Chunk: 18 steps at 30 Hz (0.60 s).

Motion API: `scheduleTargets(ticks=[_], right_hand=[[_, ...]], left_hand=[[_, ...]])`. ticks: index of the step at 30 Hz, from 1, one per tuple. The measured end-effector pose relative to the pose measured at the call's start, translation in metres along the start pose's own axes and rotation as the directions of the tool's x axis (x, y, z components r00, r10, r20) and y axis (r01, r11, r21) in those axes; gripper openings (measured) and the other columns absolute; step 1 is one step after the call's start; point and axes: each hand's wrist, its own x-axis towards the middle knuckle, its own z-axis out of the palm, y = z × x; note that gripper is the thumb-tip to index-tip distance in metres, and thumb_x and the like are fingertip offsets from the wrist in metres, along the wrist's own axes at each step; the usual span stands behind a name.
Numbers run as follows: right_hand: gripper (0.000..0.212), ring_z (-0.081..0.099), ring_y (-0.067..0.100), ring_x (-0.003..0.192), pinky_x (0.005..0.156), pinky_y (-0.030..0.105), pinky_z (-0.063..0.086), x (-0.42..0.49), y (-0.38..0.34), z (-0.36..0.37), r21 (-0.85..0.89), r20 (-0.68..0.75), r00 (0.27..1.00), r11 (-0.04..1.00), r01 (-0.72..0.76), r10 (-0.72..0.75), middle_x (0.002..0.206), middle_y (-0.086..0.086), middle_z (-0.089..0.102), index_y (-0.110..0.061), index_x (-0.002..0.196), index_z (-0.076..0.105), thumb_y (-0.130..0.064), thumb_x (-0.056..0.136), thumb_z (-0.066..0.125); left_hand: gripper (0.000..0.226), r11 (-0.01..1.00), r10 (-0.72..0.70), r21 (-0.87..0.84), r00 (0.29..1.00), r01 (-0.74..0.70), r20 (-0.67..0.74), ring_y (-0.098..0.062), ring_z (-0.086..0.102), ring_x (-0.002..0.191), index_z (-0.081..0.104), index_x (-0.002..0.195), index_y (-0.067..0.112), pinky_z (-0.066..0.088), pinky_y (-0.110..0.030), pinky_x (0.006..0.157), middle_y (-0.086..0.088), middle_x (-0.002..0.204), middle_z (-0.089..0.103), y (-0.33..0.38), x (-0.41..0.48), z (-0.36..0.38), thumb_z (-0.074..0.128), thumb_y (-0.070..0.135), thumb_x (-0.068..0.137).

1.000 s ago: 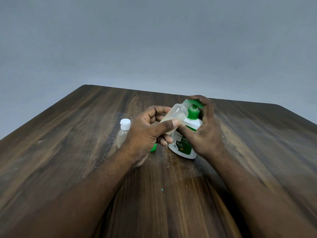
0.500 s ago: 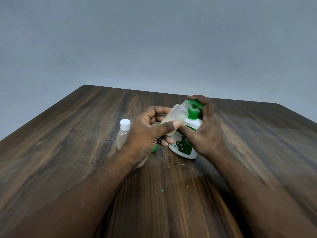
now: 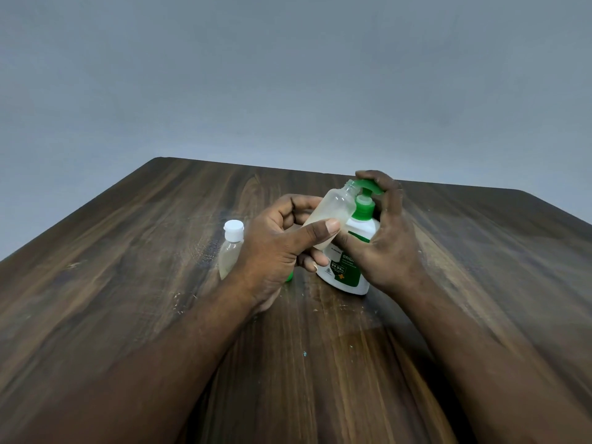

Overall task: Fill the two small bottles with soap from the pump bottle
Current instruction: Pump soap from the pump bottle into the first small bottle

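A dark wooden worktop (image 3: 128, 315) is seen from above, with a plain grey wall (image 3: 288, 75) behind it.

A white pump bottle (image 3: 350, 267) with a green label is stood upright near the middle of the worktop. Its green pump top (image 3: 368, 190) is covered by the fingers of the right hand (image 3: 384, 238). The grip of the right hand is closed around the pump bottle, with the fingers curled over the top of the pump and the palm laid against the bottle's side.

A small clear bottle (image 3: 333, 213) is held in the left hand (image 3: 275, 248). The grip of the left hand is wrapped shut around the lower part of this bottle, with the thumb pressed across the front. The bottle is tilted, and its open neck is pointed up to the spout of the pump, so the two are touching or nearly touching. A little pale soap can be seen inside it.

A second small bottle (image 3: 230, 248) is stood on the worktop just to the left of the left hand. A white cap (image 3: 234, 227) is fitted on it, and some pale soap is seen inside. Part of it is hidden behind the left hand.

A small bit of green (image 3: 289, 277) is seen peeking out under the left hand, on the worktop. What it is cannot be told.

A few pale specks are scattered on the wood close to the bottles.
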Motion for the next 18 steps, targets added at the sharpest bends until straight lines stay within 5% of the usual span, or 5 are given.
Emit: scheduleTargets(ticks=[8,15,18], right_hand=[[0.075,0.068,-0.001,0.104,0.083,0.013,0.052,-0.0003,0.0004,-0.0002,-0.001,-0.005,1.0,1.0,-0.01,0.01,0.115,-0.029,0.063,-0.046,0.132,0.04,-0.026,0.08,0.091],[0.082,0.069,0.0,0.106,0.083,0.013,0.052,-0.0016,-0.0005,0.0005,-0.008,0.001,1.0,1.0,0.001,-0.001,0.121,-0.019,0.065,-0.038,0.142,0.037,-0.022,0.082,0.091],[0.079,0.069,0.0,0.107,0.085,0.017,0.055,-0.0002,0.0011,0.0,0.006,0.004,1.0,1.0,-0.007,0.007,0.119,-0.028,0.064,-0.037,0.138,0.039,-0.022,0.082,0.092]], left_hand=[[0.043,1.0,-0.007,0.009,1.0,0.007,-0.002,-0.018,0.065,0.052,0.069,0.117,0.011,0.048,-0.02,0.043,-0.007,0.094,0.074,-0.0003,-0.0004,-0.0021,0.082,0.023,0.078],[0.044,1.0,0.002,0.001,1.0,-0.002,-0.007,-0.017,0.066,0.052,0.069,0.118,0.012,0.049,-0.02,0.044,-0.012,0.097,0.074,0.001,0.0002,-0.0007,0.082,0.024,0.078],[0.044,1.0,0.001,0.006,1.0,-0.001,-0.003,-0.017,0.065,0.052,0.07,0.117,0.011,0.049,-0.02,0.043,-0.01,0.096,0.074,0.0009,0.0001,-0.0019,0.082,0.024,0.078]])
